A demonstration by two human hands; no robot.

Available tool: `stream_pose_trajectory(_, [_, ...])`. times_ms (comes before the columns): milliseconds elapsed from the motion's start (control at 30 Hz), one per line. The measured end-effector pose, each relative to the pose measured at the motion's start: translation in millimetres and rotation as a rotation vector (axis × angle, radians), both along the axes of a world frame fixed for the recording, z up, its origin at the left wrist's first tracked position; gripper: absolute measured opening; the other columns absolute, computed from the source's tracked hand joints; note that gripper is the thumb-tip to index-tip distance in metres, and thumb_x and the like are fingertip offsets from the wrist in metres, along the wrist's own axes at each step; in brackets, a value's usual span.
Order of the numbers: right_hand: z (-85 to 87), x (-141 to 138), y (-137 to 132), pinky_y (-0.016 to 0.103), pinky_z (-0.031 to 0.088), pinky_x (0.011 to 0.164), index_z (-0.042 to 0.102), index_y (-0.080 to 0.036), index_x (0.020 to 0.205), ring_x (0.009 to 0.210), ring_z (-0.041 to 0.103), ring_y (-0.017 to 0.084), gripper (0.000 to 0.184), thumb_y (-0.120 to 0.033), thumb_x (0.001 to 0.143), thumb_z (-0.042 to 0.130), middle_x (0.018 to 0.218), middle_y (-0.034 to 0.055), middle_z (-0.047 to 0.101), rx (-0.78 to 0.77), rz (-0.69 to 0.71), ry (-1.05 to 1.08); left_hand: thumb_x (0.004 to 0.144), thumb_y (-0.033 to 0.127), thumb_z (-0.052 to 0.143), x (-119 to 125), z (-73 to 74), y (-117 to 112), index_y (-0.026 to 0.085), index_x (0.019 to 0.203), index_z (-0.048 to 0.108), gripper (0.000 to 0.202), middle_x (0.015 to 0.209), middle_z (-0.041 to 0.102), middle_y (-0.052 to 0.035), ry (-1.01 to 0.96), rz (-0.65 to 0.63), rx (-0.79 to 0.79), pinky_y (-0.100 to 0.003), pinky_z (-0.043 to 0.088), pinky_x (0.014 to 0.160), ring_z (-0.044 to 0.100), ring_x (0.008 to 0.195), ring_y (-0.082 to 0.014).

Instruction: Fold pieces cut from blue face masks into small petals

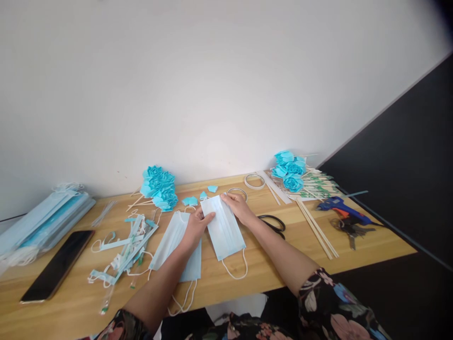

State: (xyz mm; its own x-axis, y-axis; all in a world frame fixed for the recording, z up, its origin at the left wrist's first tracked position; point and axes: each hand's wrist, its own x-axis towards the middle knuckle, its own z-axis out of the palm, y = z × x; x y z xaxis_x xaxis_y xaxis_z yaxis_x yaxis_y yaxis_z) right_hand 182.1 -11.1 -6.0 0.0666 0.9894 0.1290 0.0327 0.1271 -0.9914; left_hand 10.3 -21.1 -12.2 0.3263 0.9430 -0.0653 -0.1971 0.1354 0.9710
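Note:
Between my hands a pale blue face mask (226, 229) is held up by its far end, tilted over the table, with one white ear loop hanging from its near end. My left hand (196, 226) grips its left edge, thumb on top. My right hand (237, 207) pinches its upper right corner. Beneath my left forearm more face masks (173, 238) lie flat on the wood, their loops trailing toward the table's front edge. Small blue cut pieces (190, 201) lie just beyond my hands. Black-handled scissors (278, 222), partly hidden, rest beside my right forearm.
Blue paper-like flowers on sticks lie in a left bunch (159, 186) and a right bunch (290, 170). Mask scraps (130, 245), a phone (58, 264) and a mask stack (46, 222) are left. Tape (255, 181), wooden sticks (316, 229), a glue gun (345, 210) and keys (352, 231) are right.

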Motion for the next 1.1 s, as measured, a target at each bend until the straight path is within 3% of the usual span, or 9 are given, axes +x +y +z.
stream_pose_trajectory(200, [0.0,0.7,-0.3,0.026,0.024,0.051,0.037,-0.02,0.052,0.051,0.032,0.01,0.049,-0.056,0.081,0.054,0.053,-0.0043,0.034,-0.049,0.061,0.089,0.075,0.04,0.07,-1.7,9.0,-2.3,0.016,0.117,0.059,0.05,0.107,0.07,-0.0091,-0.094,0.03,0.027,-0.036,0.051,0.082,0.066,0.097,-0.0259])
stream_pose_trajectory(333, [1.4,0.3,-0.9,0.025,0.029,0.054,0.053,-0.019,0.057,0.053,0.04,0.011,0.041,-0.053,0.079,0.058,0.055,-0.0033,0.047,-0.061,0.114,0.089,0.074,0.043,0.069,-2.4,9.1,-2.9,0.015,0.114,0.062,0.049,0.104,0.071,-0.0095,-0.052,0.026,0.022,-0.034,0.052,0.08,0.066,0.094,-0.0257])
stream_pose_trajectory(500, [3.6,-0.8,-2.1,0.026,0.034,0.058,0.07,-0.021,0.071,0.061,0.05,0.014,0.024,-0.045,0.072,0.068,0.065,-0.0013,0.06,-0.056,0.066,-0.015,0.069,0.043,0.073,-2.5,9.7,-4.7,0.016,0.11,0.065,0.049,0.097,0.072,-0.0087,0.031,-0.017,-0.027,-0.033,0.052,0.073,0.067,0.084,-0.0246])
stream_pose_trajectory(633, [5.9,-0.4,-2.2,0.026,0.036,0.06,0.07,-0.02,0.072,0.064,0.051,0.015,0.024,-0.043,0.074,0.066,0.067,-0.0008,0.061,-0.01,0.035,0.024,0.064,0.039,0.077,-1.8,9.9,-6.1,0.014,0.097,0.069,0.042,0.091,0.072,-0.0079,0.189,-0.009,-0.011,-0.03,0.05,0.065,0.065,0.075,-0.0222])
stream_pose_trajectory(767, [9.9,1.4,-1.0,0.026,0.037,0.062,0.069,-0.019,0.071,0.067,0.05,0.015,0.023,-0.041,0.075,0.065,0.069,-0.0003,0.06,0.048,-0.051,0.069,0.061,0.037,0.079,-1.2,4.3,-6.5,0.013,0.084,0.07,0.034,0.075,0.07,-0.0059,0.311,-0.079,0.04,-0.028,0.046,0.057,0.061,0.064,-0.0202])
stream_pose_trajectory(1100, [11.6,4.2,1.3,0.027,0.037,0.064,0.065,-0.019,0.062,0.07,0.05,0.016,0.027,-0.043,0.075,0.064,0.07,0.0009,0.059,0.076,-0.107,0.091,0.067,0.04,0.074,-3.0,1.9,-7.2,0.013,0.074,0.068,0.028,0.066,0.065,-0.0041,0.299,-0.125,0.081,-0.025,0.04,0.054,0.056,0.058,-0.0168])
